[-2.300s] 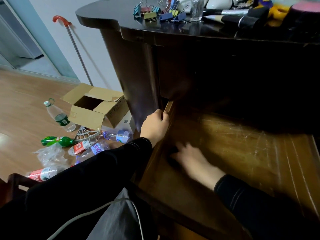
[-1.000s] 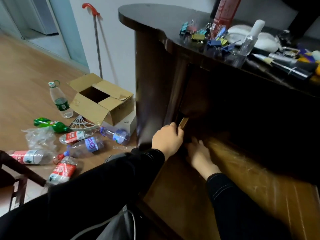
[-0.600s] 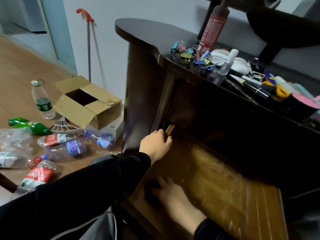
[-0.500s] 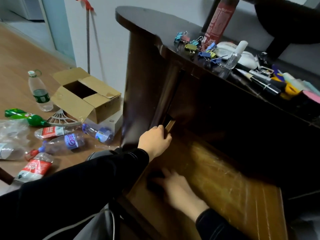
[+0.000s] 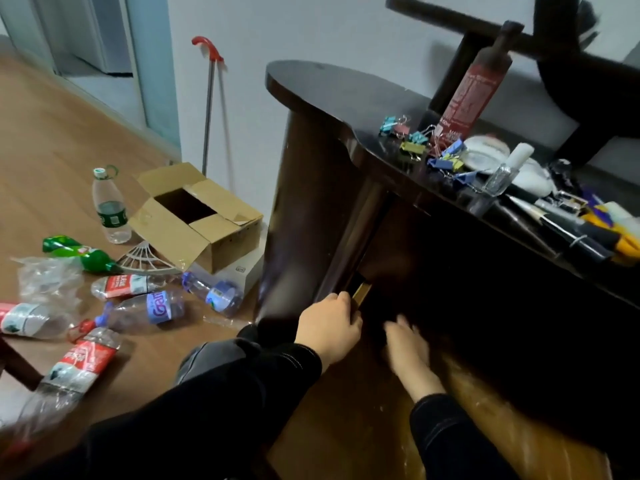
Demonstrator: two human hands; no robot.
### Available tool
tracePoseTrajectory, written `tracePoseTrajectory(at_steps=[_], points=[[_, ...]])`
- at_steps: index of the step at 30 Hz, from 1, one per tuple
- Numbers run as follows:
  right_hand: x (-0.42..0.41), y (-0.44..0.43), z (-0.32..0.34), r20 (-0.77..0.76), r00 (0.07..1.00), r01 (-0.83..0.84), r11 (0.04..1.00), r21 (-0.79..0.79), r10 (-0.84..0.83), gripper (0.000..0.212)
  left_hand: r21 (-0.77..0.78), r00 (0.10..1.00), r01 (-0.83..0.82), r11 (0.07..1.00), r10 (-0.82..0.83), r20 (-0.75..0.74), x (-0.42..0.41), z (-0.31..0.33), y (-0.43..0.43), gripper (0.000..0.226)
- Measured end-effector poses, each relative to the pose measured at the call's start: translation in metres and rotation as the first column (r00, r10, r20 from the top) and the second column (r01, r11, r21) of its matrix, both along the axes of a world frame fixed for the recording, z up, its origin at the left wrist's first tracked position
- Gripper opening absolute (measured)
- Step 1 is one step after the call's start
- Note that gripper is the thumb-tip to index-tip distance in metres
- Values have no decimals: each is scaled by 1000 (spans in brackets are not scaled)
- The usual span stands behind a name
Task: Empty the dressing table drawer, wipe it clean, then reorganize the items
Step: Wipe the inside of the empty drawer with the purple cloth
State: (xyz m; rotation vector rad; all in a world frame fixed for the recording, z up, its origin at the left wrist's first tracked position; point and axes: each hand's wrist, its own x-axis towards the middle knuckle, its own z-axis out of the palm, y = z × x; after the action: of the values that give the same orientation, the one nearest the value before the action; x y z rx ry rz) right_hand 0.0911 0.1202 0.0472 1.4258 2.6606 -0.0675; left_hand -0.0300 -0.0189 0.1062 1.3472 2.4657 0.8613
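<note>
The dressing table's drawer (image 5: 485, 410) stands pulled out, and its scratched wooden bottom is bare. My left hand (image 5: 329, 327) grips the top edge of the drawer's left wall (image 5: 362, 294) near the table's body. My right hand (image 5: 408, 351) lies inside the drawer at its far left corner, fingers pressed on a small dark cloth (image 5: 377, 336) that is mostly in shadow. The drawer's items lie on the dark table top (image 5: 329, 88): coloured binder clips (image 5: 415, 143), a red spray can (image 5: 467, 88), a small clear bottle (image 5: 502, 171) and pens (image 5: 571, 226).
An open cardboard box (image 5: 194, 216) stands on the wooden floor left of the table. Several plastic bottles (image 5: 145, 306) and a crumpled bag (image 5: 45, 278) lie around it. A red-handled stick (image 5: 207, 109) leans on the wall. A dark mirror frame (image 5: 571, 74) stands behind the table top.
My right hand has slid with the dark cloth from the drawer's near left part to its far left corner. My left hand has stayed on the drawer's wall. The view has tilted up.
</note>
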Motion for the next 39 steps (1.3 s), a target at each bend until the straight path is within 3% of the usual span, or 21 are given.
tracePoseTrajectory(at_steps=[4, 9, 13, 19, 23, 28, 32, 39], points=[[24, -59, 3, 4, 994, -107, 993, -59, 107, 60, -9, 1000, 2, 1000, -2, -9, -1, 7, -4, 30], [65, -119, 5, 79, 926, -346, 912, -220, 370, 71, -35, 1000, 15, 999, -15, 14, 3, 13, -12, 31], [61, -96, 9, 26, 937, -339, 924, -180, 349, 69, -31, 1000, 22, 999, -22, 8, 3, 11, -8, 31], [22, -8, 7, -26, 997, -80, 995, -55, 79, 57, -14, 1000, 12, 1000, -13, -12, -1, 4, -1, 26], [13, 31, 4, -107, 991, 61, 985, -164, -79, 53, -30, 999, 27, 999, -28, -32, 0, 3, -1, 25], [16, 33, -1, -107, 991, 59, 981, -185, -80, 54, -49, 999, 30, 998, -31, -29, 0, 5, -1, 25], [28, 3, -1, -65, 995, -80, 996, -24, 79, 57, -58, 999, 28, 998, -29, -19, 0, 10, -3, 26], [85, -108, -14, -15, 958, -282, 932, -230, 286, 73, -78, 999, 32, 996, -33, -9, 8, 21, -13, 32]])
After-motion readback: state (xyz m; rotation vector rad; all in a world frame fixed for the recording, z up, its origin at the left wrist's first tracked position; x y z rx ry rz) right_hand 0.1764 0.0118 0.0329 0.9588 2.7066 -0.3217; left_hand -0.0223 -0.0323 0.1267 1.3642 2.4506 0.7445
